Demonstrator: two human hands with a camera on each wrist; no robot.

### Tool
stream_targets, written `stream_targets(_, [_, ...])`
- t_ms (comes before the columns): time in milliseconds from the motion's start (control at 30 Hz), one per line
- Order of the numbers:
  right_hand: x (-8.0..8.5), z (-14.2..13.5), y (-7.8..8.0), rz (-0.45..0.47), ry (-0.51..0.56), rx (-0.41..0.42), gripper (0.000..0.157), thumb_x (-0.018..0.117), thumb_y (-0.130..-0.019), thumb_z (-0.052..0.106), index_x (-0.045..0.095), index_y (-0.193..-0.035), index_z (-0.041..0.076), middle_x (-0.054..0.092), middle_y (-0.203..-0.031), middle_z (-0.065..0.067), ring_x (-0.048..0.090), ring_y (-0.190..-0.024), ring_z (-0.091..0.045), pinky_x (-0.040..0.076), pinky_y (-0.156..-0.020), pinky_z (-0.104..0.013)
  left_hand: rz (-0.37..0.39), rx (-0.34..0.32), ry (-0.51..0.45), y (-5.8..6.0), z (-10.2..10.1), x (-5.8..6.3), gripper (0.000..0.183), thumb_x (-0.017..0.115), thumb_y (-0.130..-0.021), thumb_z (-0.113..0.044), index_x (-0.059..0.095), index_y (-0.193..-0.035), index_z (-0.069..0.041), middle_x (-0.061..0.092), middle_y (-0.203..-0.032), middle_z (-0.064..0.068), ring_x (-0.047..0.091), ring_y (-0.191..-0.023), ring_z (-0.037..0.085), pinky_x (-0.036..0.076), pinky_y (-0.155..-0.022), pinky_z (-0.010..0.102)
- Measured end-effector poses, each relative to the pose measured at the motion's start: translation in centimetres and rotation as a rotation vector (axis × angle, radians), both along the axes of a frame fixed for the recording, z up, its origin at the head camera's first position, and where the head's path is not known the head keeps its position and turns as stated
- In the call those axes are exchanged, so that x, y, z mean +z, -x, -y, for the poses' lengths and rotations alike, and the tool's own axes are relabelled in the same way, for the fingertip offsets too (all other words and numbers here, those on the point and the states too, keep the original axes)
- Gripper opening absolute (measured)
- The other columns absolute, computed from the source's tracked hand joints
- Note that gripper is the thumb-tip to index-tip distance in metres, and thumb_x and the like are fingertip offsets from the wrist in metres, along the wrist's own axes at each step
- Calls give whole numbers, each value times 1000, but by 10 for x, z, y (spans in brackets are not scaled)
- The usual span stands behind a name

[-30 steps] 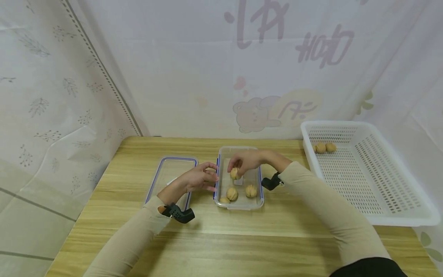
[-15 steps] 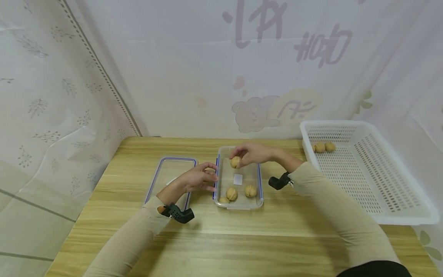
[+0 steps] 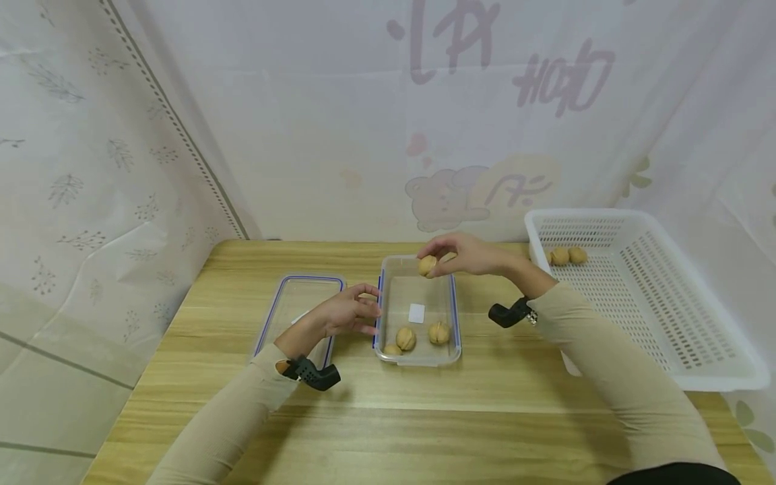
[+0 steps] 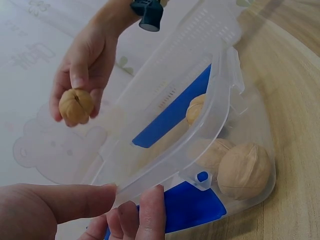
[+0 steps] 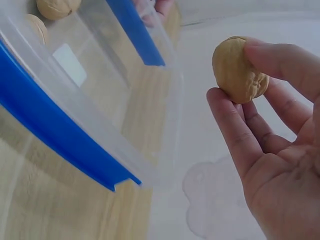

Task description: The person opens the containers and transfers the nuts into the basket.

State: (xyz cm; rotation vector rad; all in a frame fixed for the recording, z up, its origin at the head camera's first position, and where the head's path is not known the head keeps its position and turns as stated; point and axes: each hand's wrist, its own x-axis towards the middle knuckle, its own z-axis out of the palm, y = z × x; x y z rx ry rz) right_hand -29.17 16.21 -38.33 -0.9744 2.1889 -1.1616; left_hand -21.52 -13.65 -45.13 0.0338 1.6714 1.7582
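My right hand [image 3: 463, 256] pinches a walnut [image 3: 427, 266] between thumb and fingertips, held up over the far end of a clear plastic box [image 3: 394, 269] with blue side clips. In the right wrist view the walnut [image 5: 237, 70] shows its seam and wrinkled end. Three walnuts lie at the box's near end, one of them a walnut [image 3: 439, 333] by the right wall. My left hand [image 3: 348, 311] is at the box's left side, fingers loosely bent. The left wrist view shows its fingertips [image 4: 152, 200] right at the rim and blue clip.
A clear lid [image 3: 297, 296] with a blue seal lies left of the box, partly under the left forearm. At the right stands a white perforated basket [image 3: 636, 303] with a few walnuts [image 3: 568, 256] in its far left corner. A patterned curtain rises behind the wooden table [image 3: 388, 438].
My right hand has lifted the walnut from the box's middle, moving away from me and to the right. A white label on the box floor has come into view. The left hand stays put.
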Motion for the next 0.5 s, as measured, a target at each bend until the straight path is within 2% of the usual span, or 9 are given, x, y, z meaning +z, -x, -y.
stream_targets(300, [12,-28,2,-12,51,-97,39,73,-95,11,62,-132,4,63,-131,-13,57,-121,-26,47,-107,-48,2,7,-5,0,1,0,46,51,-101,8,31,-142,5,55,-90,4,56,-84,16,64,-80,37])
stream_targets(500, [19,-48,2,-37,31,-183,42,72,-97,18,61,-136,8,63,-129,-9,54,-124,-24,47,-102,-42,8,7,-11,0,0,0,45,51,-101,9,31,-141,5,56,-90,4,56,-84,16,64,-78,35])
